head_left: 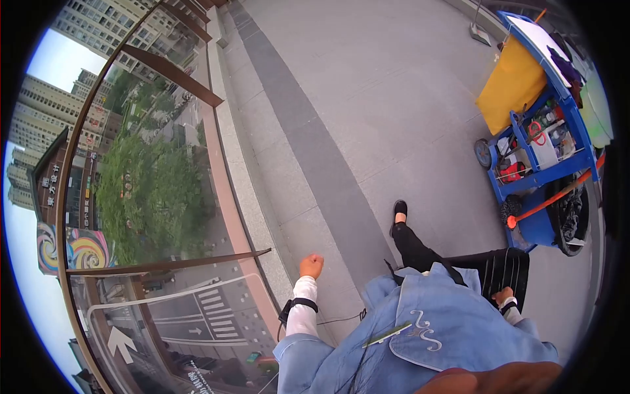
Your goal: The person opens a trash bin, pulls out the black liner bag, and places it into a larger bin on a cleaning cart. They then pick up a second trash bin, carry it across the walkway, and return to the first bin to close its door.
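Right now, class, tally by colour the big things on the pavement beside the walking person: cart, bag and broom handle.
Blue: 1, the cleaning cart
Yellow: 1, the bag on the cart
Orange: 1, the broom handle
Total: 3

glass railing (164, 217) left | cleaning cart (545, 157) right | pavement (367, 98) between

Blue cleaning cart (545, 177) with yellow bag (512, 85) stands on grey paving (367, 98). Glass railing (151, 197) at left, street below.

The left hand (312, 265) is clenched in a fist ahead, while the right hand (504, 296) hangs low at the right side.
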Demonstrator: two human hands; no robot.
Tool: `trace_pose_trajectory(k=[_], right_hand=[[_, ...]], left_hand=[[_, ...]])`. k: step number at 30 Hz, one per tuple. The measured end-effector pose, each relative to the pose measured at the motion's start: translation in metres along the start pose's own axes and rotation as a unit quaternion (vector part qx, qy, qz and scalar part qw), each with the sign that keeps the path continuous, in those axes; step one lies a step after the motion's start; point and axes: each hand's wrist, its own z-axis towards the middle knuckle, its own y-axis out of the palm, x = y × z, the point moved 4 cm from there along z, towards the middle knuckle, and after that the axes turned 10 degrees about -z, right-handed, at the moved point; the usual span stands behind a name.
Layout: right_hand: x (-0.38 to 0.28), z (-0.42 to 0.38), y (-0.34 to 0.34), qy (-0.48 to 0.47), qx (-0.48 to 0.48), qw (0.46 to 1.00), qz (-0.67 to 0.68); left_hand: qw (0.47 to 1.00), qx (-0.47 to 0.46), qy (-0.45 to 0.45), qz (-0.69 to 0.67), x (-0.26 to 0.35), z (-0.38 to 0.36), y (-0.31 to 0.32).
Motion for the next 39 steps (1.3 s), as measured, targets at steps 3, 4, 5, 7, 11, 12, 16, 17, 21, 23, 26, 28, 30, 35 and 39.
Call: trace_pose_trajectory(k=[3,4,5,7,11,12,16,17,21,23,26,28,30,35,39], right_hand=[[-0.086,0.032,-0.057,-0.081,0.055,0.995,-0.025],[-0.12,0.034,-0.083,-0.107,0.052,0.991,-0.057],[-0.156,0.025,-0.116,-0.108,0.06,0.991,-0.057],[-0.212,0.021,-0.166,-0.128,0.076,0.986,-0.071],[-0.325,0.03,-0.252,-0.195,0.12,0.961,-0.154],[-0.349,0.041,-0.267,-0.203,0.134,0.951,-0.193],[-0.441,0.052,-0.329,-0.238,0.19,0.919,-0.252],[-0.462,0.054,-0.34,-0.237,0.2,0.912,-0.267],[-0.526,0.091,-0.369,-0.236,0.224,0.899,-0.294],[-0.557,0.094,-0.387,-0.216,0.219,0.908,-0.285],[-0.604,0.091,-0.414,-0.186,0.227,0.912,-0.287],[-0.634,0.103,-0.437,-0.168,0.216,0.922,-0.273],[-0.672,0.101,-0.46,-0.172,0.212,0.924,-0.268],[-0.763,0.103,-0.518,-0.117,0.186,0.947,-0.234],[-0.858,0.115,-0.563,-0.112,0.142,0.946,-0.27]], left_hand=[[0.995,0.053,-0.067,-0.048,-0.027,0.016,-0.02],[0.99,0.068,-0.102,-0.072,-0.043,0.017,-0.024],[0.983,0.081,-0.136,-0.095,-0.053,0.016,-0.028],[0.953,0.094,-0.255,-0.131,-0.055,0.008,-0.04],[0.944,0.1,-0.274,-0.155,-0.038,0.022,-0.055],[0.929,0.114,-0.294,-0.194,-0.021,0.023,-0.057],[0.87,0.13,-0.35,-0.323,-0.014,0.054,-0.052],[0.865,0.125,-0.371,-0.313,-0.008,0.063,-0.055],[0.846,0.09,-0.446,-0.279,0.008,0.101,-0.066],[0.837,0.086,-0.459,-0.286,0.002,0.138,-0.082],[0.846,0.049,-0.48,-0.225,0.009,0.22,-0.121],[0.858,0.087,-0.455,-0.224,0.042,0.289,-0.164],[0.9,0.094,-0.367,-0.214,0.064,0.38,-0.202],[0.985,0.14,-0.091,-0.047,0.174,0.589,-0.285],[0.992,0.121,-0.027,-0.031,0.267,0.694,-0.324]])
